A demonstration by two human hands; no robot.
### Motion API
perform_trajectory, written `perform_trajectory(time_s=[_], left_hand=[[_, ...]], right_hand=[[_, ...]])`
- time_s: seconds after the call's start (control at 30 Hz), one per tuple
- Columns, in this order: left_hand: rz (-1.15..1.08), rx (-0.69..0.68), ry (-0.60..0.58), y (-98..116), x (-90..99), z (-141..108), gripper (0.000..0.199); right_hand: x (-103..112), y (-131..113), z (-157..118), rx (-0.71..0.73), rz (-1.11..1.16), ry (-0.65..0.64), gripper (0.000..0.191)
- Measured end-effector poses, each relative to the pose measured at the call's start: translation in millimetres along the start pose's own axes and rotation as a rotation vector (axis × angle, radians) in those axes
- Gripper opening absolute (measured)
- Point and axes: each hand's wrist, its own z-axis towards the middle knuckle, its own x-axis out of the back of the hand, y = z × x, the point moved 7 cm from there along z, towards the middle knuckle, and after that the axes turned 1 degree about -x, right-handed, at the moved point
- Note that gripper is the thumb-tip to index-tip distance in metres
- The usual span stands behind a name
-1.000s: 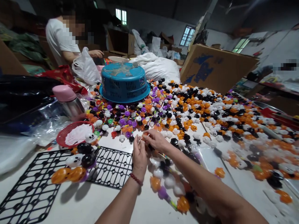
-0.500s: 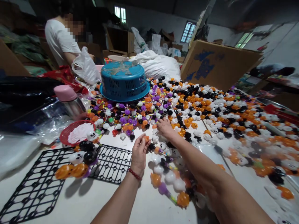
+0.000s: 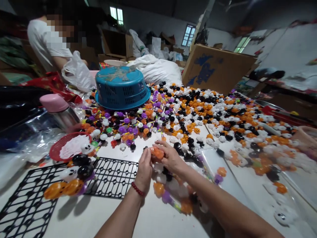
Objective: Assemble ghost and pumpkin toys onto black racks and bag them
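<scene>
My two hands meet over the near side of the white table. Between them is a shiny orange plastic pumpkin piece [image 3: 157, 153]. My right hand [image 3: 170, 158] is closed around it from the right. My left hand [image 3: 145, 167], with a red bead bracelet at the wrist, pinches at its left end; what else its fingers hold is hidden. Below my right hand lie joined pieces in orange, purple, white and black, among them an orange piece [image 3: 186, 207]. To the left, ghost, black and pumpkin pieces [image 3: 74, 186] stand on a black plastic grid [image 3: 112, 178].
A large heap of small pieces [image 3: 198, 115] spreads across the table. An upturned blue basket [image 3: 121, 89], a pink-capped flask [image 3: 58, 110] and a red basket of paper slips [image 3: 55, 150] stand left. A cardboard box [image 3: 218, 67] stands behind. Another person [image 3: 47, 46] works at far left.
My right hand has come back from the heap to my left hand, and both now hold the orange pumpkin piece. The view has turned slightly right.
</scene>
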Motion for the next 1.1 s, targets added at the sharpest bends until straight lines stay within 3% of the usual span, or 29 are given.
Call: perform_trajectory(time_s=[0.07,0.17,0.3,0.37,0.43,0.53,0.63,0.77,0.9,1.0,1.1], left_hand=[[0.056,-0.020,-0.098,6.6,-9.0,-6.6,0.035],[0.074,-0.049,-0.186,10.0,-20.9,-14.4,0.031],[0.142,-0.056,-0.066,3.1,-14.0,-8.4,0.033],[0.268,-0.077,0.061,1.5,-2.2,1.6,0.033],[0.474,-0.116,0.110,3.2,1.7,15.6,0.030],[0.817,-0.137,-0.015,1.1,-16.2,44.5,0.032],[0.980,-0.149,-0.132,-5.2,-43.1,77.0,0.036],[0.993,-0.101,-0.232,-17.8,-69.3,112.4,0.021],[0.899,-0.069,-0.286,-15.3,-76.2,122.8,0.020],[0.765,-0.050,-0.287,-0.8,-72.3,108.2,0.037],[0.618,0.016,-0.355,12.7,-69.0,69.5,0.046]], right_hand=[[4.9,-9.4,-14.4,0.043,0.036,0.064,0.028],[18.5,-12.7,-39.0,-0.073,0.229,0.172,0.026],[48.6,-14.8,-85.3,-0.262,0.307,0.382,0.028],[63.5,-14.4,-110.4,-0.329,0.291,0.431,0.030],[74.6,-10.5,-133.2,-0.385,0.291,0.433,0.033],[83.0,0.0,-160.3,-0.438,0.324,0.438,0.035],[72.0,15.2,-176.5,-0.534,0.478,0.408,0.039],[55.4,21.0,-182.8,-0.537,0.612,0.381,0.040],[60.1,17.6,-186.9,-0.487,0.500,0.384,0.048],[68.0,12.9,-188.7,-0.446,0.467,0.399,0.045],[70.9,5.9,-185.7,-0.417,0.536,0.391,0.042]])
